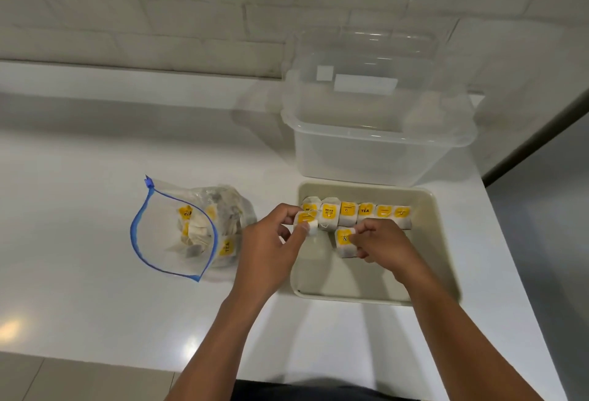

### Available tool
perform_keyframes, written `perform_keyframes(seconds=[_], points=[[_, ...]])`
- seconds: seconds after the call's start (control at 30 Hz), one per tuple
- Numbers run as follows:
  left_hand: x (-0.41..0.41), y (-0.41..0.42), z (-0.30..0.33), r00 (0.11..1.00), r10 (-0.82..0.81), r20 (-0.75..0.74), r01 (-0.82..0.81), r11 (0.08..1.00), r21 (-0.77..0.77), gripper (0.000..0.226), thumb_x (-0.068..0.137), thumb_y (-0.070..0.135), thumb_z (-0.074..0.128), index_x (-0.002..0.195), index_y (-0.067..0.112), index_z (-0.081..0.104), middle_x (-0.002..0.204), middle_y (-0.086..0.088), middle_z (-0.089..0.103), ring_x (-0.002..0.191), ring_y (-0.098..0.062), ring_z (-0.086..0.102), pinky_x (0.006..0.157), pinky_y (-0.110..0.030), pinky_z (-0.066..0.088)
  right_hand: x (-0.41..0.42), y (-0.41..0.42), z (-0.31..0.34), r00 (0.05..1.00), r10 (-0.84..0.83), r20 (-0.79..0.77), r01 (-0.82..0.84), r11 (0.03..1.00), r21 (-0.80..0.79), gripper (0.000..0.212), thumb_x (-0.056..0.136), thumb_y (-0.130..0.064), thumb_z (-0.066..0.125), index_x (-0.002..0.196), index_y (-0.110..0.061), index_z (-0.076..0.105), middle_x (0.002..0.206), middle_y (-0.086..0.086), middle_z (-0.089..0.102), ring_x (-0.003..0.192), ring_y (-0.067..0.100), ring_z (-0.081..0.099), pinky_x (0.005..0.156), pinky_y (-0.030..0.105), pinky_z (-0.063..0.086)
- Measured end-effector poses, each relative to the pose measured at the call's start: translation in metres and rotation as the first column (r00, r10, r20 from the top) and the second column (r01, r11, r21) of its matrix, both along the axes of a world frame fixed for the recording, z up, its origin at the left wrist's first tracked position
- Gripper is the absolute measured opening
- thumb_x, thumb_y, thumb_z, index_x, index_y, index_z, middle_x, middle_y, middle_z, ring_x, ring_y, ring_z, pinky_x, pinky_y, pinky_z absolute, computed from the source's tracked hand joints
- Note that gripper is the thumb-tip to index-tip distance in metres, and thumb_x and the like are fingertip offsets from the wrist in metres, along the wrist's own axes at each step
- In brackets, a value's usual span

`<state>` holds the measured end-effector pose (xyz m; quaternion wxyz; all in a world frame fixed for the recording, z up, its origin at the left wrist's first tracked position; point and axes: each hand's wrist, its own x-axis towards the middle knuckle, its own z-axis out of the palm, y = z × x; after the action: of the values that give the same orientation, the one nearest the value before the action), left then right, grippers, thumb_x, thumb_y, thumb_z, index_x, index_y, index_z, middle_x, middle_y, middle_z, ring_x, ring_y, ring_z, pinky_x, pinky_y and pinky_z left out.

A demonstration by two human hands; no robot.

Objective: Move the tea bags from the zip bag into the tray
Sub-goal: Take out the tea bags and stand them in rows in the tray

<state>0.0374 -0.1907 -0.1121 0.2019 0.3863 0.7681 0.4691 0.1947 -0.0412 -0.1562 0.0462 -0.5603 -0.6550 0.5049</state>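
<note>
Head view. We look down on a smooth white counter [95, 209] on which the cream tray [436, 241], a shallow rectangular dish with rounded corners and a raised rim, lies just in front of us. Along its far wall we see a row of tea bags [357, 214], soft squarish paper sachets with yellow tags, set edge to edge; we judge this packing is meant to save room for further rows.

The left hand [271, 250] pinches one tea bag [305, 221] between curled fingers and thumb at the tray's left rim, beside the left end of the row. The right hand [382, 241], fingers likewise curled, grips the tea bag below the row [345, 241], which rests on the tray floor and appears to begin a second row. Both hands are thus closed on sachets, near each other but not touching.

To the left, well apart from the tray, the zip bag [173, 228] lies on its side with its blue-edged mouth gaping toward us, presumably so that a hand can reach in; the film is thin, clear and crumpled. More tea bags remain heaped inside it [194, 231], so we judge the transfer to be only partly done.

Behind the tray stands a translucent plastic bin [376, 148], with its clear lid [366, 59] propped behind it.
</note>
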Motion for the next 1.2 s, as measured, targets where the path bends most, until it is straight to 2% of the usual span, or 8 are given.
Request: perform_keyframes(seconds=[0.1, 0.2, 0.27, 0.37, 0.57, 0.9, 1.03, 1.2], points=[[0.002, 0.001, 0.001, 1.000, 0.003, -0.017, -0.004, 1.000, -0.005, 0.008, 0.090, 0.023, 0.071, 0.096, 0.028, 0.070, 0.080, 0.024, 0.066, 0.069, -0.005, 0.059, 0.058, -0.008, 0.040, -0.002, 0.005, -0.004, 1.000, -0.003, 0.018, 0.002, 1.000, 0.009, 0.003, 0.074, -0.028, 0.068, 0.076, -0.028, 0.070, 0.062, 0.001, 0.072, 0.065, 0.023, 0.073, 0.072, 0.042, 0.061], [0.006, 0.002, 0.003, 1.000, 0.005, -0.018, -0.005, 1.000, 0.003, 0.008, 0.091, 0.022, 0.071, 0.095, 0.028, 0.070, 0.079, 0.022, 0.067, 0.068, -0.006, 0.060, 0.057, -0.010, 0.040, -0.001, 0.011, -0.010, 0.999, -0.003, 0.047, 0.002, 1.000, 0.028, 0.013, 0.069, -0.032, 0.065, 0.078, -0.042, 0.067, 0.062, -0.001, 0.072, 0.063, 0.021, 0.074, 0.075, 0.049, 0.062], [0.009, 0.002, 0.004, 1.000, 0.007, -0.010, -0.007, 1.000, 0.006, 0.009, 0.091, 0.021, 0.070, 0.094, 0.028, 0.070, 0.078, 0.022, 0.067, 0.067, -0.007, 0.059, 0.057, -0.011, 0.040, -0.001, 0.014, -0.011, 0.999, -0.018, 0.043, 0.015, 0.998, 0.066, 0.012, 0.071, -0.030, 0.066, 0.077, -0.041, 0.067, 0.061, -0.003, 0.072, 0.061, 0.020, 0.073, 0.076, 0.051, 0.061], [0.012, 0.001, 0.004, 1.000, 0.001, 0.005, -0.001, 1.000, -0.003, 0.008, 0.091, 0.020, 0.070, 0.093, 0.028, 0.070, 0.077, 0.024, 0.067, 0.066, -0.006, 0.057, 0.056, -0.012, 0.039, -0.004, 0.016, -0.007, 0.998, -0.053, 0.044, 0.047, 0.991, 0.123, 0.008, 0.079, -0.024, 0.067, 0.072, -0.027, 0.065, 0.059, -0.003, 0.071, 0.056, 0.019, 0.071, 0.073, 0.047, 0.062], [0.018, 0.004, 0.003, 1.000, 0.011, 0.010, -0.011, 1.000, 0.005, 0.007, 0.091, 0.019, 0.071, 0.091, 0.027, 0.070, 0.076, 0.020, 0.066, 0.068, -0.006, 0.058, 0.058, -0.009, 0.039, -0.011, 0.019, 0.000, 0.994, -0.073, 0.075, 0.056, 0.976, 0.210, 0.009, 0.083, -0.022, 0.066, 0.074, -0.023, 0.064, 0.066, -0.005, 0.072, 0.055, 0.020, 0.071, 0.070, 0.041, 0.061], [0.021, 0.010, 0.000, 1.000, 0.016, -0.016, -0.016, 1.000, -0.005, 0.008, 0.091, 0.021, 0.071, 0.091, 0.028, 0.070, 0.075, 0.019, 0.065, 0.067, -0.009, 0.056, 0.056, -0.010, 0.038, -0.015, 0.019, -0.003, 0.990, -0.061, 0.125, 0.025, 0.963, 0.269, 0.010, 0.078, -0.034, 0.062, 0.074, -0.042, 0.062, 0.069, -0.007, 0.071, 0.066, 0.022, 0.070, 0.069, 0.037, 0.059], [0.022, 0.010, -0.001, 1.000, 0.020, -0.009, -0.021, 1.000, -0.012, 0.007, 0.090, 0.024, 0.073, 0.090, 0.030, 0.070, 0.073, 0.018, 0.064, 0.066, -0.008, 0.055, 0.057, -0.010, 0.038, -0.014, 0.020, -0.003, 0.975, -0.033, 0.217, -0.040, 0.944, 0.327, 0.018, 0.084, -0.038, 0.064, 0.072, -0.025, 0.065, 0.072, -0.005, 0.071, 0.073, 0.022, 0.069, 0.072, 0.034, 0.057], [0.022, 0.011, -0.004, 0.999, 0.011, -0.031, -0.011, 1.000, -0.002, 0.007, 0.091, 0.023, 0.071, 0.091, 0.030, 0.069, 0.074, 0.015, 0.064, 0.066, -0.012, 0.056, 0.056, -0.012, 0.037, -0.010, 0.021, -0.001, 0.926, -0.031, 0.375, -0.147, 0.888, 0.436, 0.037, 0.093, -0.053, 0.057, 0.088, -0.018, 0.069, 0.090, 0.003, 0.072, 0.093, 0.029, 0.066, 0.070, 0.031, 0.046]])
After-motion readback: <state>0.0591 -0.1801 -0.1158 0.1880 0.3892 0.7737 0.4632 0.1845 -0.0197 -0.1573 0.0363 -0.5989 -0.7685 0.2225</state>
